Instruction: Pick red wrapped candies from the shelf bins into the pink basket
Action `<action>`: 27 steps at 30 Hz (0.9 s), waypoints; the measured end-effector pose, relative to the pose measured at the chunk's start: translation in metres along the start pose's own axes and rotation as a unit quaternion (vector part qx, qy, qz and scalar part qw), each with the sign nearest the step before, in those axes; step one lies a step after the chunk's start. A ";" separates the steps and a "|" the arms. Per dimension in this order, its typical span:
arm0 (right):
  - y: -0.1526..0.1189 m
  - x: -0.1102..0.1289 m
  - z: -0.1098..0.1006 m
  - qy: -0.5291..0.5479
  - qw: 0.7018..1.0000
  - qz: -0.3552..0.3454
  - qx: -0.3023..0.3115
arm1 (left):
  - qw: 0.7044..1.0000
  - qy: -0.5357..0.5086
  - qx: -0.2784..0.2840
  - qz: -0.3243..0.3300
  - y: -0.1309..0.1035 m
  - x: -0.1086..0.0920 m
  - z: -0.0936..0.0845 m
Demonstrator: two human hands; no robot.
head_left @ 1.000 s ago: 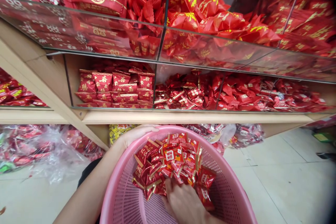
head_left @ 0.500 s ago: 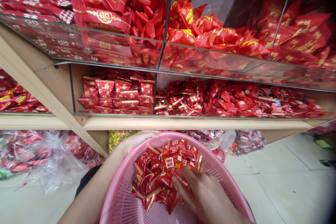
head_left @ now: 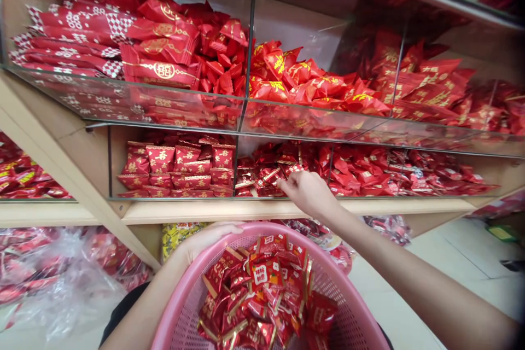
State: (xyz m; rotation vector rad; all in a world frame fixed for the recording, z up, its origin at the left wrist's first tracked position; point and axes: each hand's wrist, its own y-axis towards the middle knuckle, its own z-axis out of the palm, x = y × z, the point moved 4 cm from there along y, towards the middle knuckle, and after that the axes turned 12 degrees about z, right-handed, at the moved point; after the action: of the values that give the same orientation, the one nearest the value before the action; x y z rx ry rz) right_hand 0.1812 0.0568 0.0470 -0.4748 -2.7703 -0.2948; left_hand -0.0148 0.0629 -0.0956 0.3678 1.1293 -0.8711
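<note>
Here, left hand (head_left: 209, 239) on one basket (head_left: 262, 228), right hand (head_left: 312, 193) by many packets (head_left: 268, 175).

The left hand (head_left: 213, 236) and right hand (head_left: 309, 194) are bare, as are the slender forearms (head_left: 410, 270). Plain black clothing (head_left: 123, 306) shows at lower left, its type unclear.

Narrow opening over lower candies (head_left: 268, 175), between wooden ledge (head_left: 205, 210) below and glass panel (head_left: 295, 118) above

The basket (head_left: 361, 317) is pink, its packets (head_left: 266, 273) red with gold edges and white patches.
</note>
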 end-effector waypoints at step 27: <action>-0.036 -0.021 0.028 0.480 0.876 0.019 0.040 | 1.000 0.022 -0.019 0.007 0.000 0.000 -0.004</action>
State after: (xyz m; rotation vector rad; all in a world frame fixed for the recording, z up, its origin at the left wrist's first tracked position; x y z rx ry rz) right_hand 0.1792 0.0243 0.0082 -0.2489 -1.7865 -0.2965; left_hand -0.0172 0.0658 -0.0974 0.3656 1.1813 -0.8319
